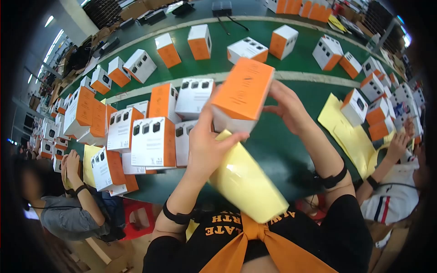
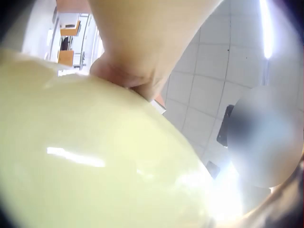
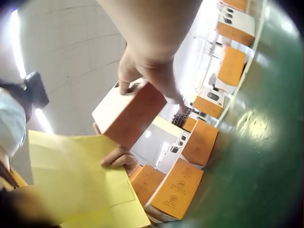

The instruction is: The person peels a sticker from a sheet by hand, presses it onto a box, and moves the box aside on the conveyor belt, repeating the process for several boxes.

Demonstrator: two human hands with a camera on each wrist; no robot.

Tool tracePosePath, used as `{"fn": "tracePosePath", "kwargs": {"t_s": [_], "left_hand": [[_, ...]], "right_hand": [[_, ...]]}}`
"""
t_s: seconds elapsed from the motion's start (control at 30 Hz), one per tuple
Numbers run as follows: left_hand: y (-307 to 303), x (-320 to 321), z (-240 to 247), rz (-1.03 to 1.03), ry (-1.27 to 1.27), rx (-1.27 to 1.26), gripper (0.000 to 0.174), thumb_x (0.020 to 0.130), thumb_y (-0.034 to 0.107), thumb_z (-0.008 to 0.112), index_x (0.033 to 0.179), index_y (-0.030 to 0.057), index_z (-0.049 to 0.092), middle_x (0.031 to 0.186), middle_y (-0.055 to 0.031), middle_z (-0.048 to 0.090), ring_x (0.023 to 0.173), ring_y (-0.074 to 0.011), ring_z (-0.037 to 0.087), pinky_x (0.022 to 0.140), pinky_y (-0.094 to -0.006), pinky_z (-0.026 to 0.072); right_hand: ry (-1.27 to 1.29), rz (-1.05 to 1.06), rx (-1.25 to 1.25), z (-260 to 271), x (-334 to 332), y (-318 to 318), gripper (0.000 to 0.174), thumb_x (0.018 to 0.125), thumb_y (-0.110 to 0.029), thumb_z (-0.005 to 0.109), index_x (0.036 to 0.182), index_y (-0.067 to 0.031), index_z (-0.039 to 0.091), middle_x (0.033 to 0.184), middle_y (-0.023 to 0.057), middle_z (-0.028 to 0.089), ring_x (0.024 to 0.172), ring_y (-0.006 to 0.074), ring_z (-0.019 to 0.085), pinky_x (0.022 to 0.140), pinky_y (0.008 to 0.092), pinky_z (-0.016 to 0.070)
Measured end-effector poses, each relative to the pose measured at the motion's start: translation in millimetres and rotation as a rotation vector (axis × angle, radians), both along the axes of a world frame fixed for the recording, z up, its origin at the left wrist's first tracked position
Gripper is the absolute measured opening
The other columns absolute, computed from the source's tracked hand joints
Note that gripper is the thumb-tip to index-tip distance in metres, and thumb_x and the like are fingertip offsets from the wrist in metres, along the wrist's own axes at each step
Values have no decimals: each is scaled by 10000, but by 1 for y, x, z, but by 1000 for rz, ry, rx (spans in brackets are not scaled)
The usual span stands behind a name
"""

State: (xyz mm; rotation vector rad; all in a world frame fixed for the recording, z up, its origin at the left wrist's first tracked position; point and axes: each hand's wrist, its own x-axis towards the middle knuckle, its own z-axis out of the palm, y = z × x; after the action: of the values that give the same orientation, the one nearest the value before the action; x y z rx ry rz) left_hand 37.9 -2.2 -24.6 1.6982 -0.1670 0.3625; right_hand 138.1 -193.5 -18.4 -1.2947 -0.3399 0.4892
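In the head view my left hand (image 1: 205, 148) grips an orange-and-white cardboard box (image 1: 243, 88) above the table, its orange face up. The same hand holds a glossy yellow sheet (image 1: 248, 182), which hangs below the box toward my chest. The yellow sheet (image 2: 85, 142) fills much of the left wrist view and hides most of that hand. My right hand (image 1: 291, 107) is at the box's right side, fingers spread. In the right wrist view the right thumb overlaps the box's white face, and left fingers (image 3: 118, 156) show between box and sheet.
Similar boxes (image 1: 152, 141) are stacked on the table at the left. More boxes stand in a row along the green table (image 1: 177, 77) beyond. Yellow sheets (image 1: 348, 136) lie at the right. People sit on both sides, one in a grey shirt (image 1: 68, 214).
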Motion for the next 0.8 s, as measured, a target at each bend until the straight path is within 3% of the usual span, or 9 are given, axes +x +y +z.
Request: {"fn": "tracePosePath", "kwargs": {"t_s": [0.1, 0.23, 0.3, 0.43, 0.5, 0.53, 0.57, 0.63, 0.8], "left_hand": [[-30, -20, -4, 161, -205, 790, 729, 671, 253, 788, 1334, 178, 495, 1189, -73, 604, 908, -219, 648, 644, -317, 553], [-45, -38, -12, -58, -110, 866, 626, 740, 219, 750, 1315, 144, 513, 1205, -128, 593, 883, -284, 657, 717, -337, 541], [-43, -37, -17, -137, -167, 884, 603, 766, 224, 734, 1319, 136, 509, 1214, -130, 592, 857, -259, 670, 699, -323, 540], [-47, -28, -35, -92, 34, 355, 551, 892, 219, 629, 1342, -9, 408, 1155, -202, 598, 911, -243, 646, 791, -275, 502], [-48, -24, -33, -152, 622, -307, 584, 920, 246, 606, 1371, -26, 353, 1210, -226, 571, 1034, -245, 610, 872, -325, 480], [-41, -21, -34, -231, 697, -191, 541, 935, 243, 584, 1356, -26, 375, 1214, -218, 566, 1085, -211, 580, 885, -317, 469], [-37, -23, -40, -234, 702, -194, 541, 935, 243, 584, 1356, -26, 375, 1214, -218, 566, 1085, -211, 580, 885, -317, 469], [-26, -29, -56, 71, 397, 15, 506, 931, 225, 589, 1328, -25, 401, 1188, -158, 587, 1050, -158, 593, 832, -260, 481], [-1, -38, 26, 201, 75, -102, 308, 943, 186, 570, 1188, 0, 557, 1091, -71, 615, 881, -69, 566, 718, -199, 452]], "right_hand": [[373, -250, 104, -1, -46, -1, 463, 900, -353, 580, 1243, -48, 517, 1208, 88, 552, 1144, 178, 518, 939, 349, 435], [590, -118, 110, -40, -51, -37, 399, 866, -271, 603, 1184, -46, 515, 1061, 86, 613, 985, 194, 604, 885, 341, 478], [408, -129, 188, -42, -57, -40, 447, 816, -187, 600, 1222, -31, 497, 1102, 83, 584, 1004, 201, 581, 871, 339, 479], [176, -223, -44, -2, -84, -30, 443, 836, -191, 601, 1242, -43, 506, 1087, 94, 567, 1068, 171, 524, 873, 318, 437], [31, -111, -194, 1, -95, -24, 419, 880, -239, 579, 1242, -37, 523, 1178, 111, 567, 1099, 177, 500, 894, 384, 411], [-369, -98, -348, -36, -86, -29, 431, 895, -306, 576, 1262, -82, 540, 1281, 110, 545, 1144, 239, 485, 896, 425, 402], [-363, -99, -351, -36, -89, -28, 431, 895, -306, 576, 1262, -82, 540, 1281, 110, 545, 1144, 239, 485, 896, 425, 402], [-1162, -180, -1020, -36, -96, -20, 451, 875, -326, 595, 1284, -141, 544, 1344, 116, 508, 1211, 318, 440, 914, 429, 401], [-1324, -77, -1053, -62, -99, -4, 390, 844, -317, 619, 1211, -187, 592, 1276, 65, 522, 1199, 369, 444, 842, 462, 454]]}}
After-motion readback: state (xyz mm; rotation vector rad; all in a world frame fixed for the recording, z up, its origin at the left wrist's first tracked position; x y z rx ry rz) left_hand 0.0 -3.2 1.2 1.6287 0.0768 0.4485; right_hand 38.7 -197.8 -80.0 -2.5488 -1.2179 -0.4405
